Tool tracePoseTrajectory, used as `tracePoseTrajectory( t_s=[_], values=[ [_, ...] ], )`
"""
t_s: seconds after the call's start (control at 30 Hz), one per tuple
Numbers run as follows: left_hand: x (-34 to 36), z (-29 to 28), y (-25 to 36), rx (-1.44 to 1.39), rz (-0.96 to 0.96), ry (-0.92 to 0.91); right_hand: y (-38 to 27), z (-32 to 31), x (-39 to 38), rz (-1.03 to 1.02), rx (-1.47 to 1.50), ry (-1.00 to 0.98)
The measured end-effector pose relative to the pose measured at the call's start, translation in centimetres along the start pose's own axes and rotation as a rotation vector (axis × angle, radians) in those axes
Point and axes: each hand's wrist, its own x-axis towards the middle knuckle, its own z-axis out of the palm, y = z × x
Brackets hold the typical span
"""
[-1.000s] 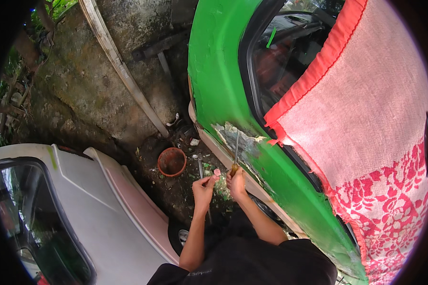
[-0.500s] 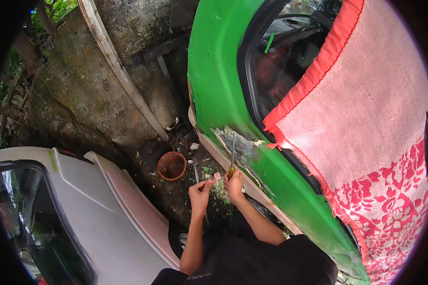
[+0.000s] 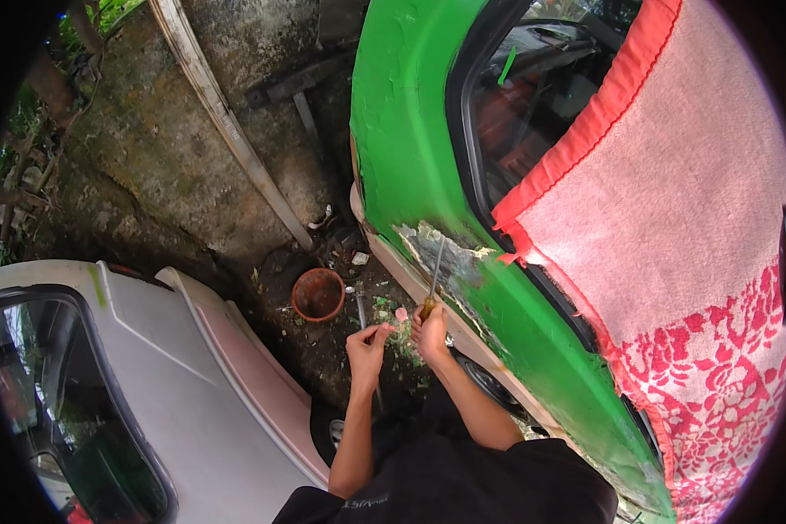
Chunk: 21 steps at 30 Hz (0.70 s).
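My right hand (image 3: 430, 335) is closed around the amber handle of a screwdriver (image 3: 436, 272). Its thin metal shaft points away from me, over the scraped grey patch (image 3: 452, 262) on a green car body (image 3: 402, 148). Whether the tip touches the patch I cannot tell. Paint is peeled and ragged along the patch's edges. To the left, my left hand (image 3: 366, 351) is closed in a pinch, thumb against fingers. Anything between those fingertips is too small to make out. Both hands are apart, low in front of me.
A pink towel (image 3: 637, 201) covers part of the green car. At left stands a white car (image 3: 166, 358). Between them are an orange-brown bucket (image 3: 318, 294), a pink scrap (image 3: 401, 314) and debris. A long pale plank (image 3: 227, 122) leans against the stained wall (image 3: 140, 157).
The view has shifted slightly, so the surroundings sit a little differently. The screwdriver leans a little more to the right. Both hands keep their closed grips.
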Motion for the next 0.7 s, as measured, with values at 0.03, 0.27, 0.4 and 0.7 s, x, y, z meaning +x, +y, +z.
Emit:
tracePoseTrajectory(
  t_s=[0.03,0.27,0.4,0.7],
  values=[
    [0.1,0.0,0.3,-0.006,-0.003,0.005,-0.5,0.6,0.3,-0.002,-0.023,-0.021],
    [0.3,-0.3,0.0,-0.006,0.013,0.007,2.1,-0.9,0.0,0.03,-0.03,0.011],
    [0.1,-0.5,0.1,0.006,-0.044,0.018,-0.5,1.2,0.0,0.032,0.045,-0.057],
    [-0.6,-0.8,0.9,-0.028,-0.108,0.035,0.3,0.4,0.4,0.038,0.046,-0.06]
  ],
)
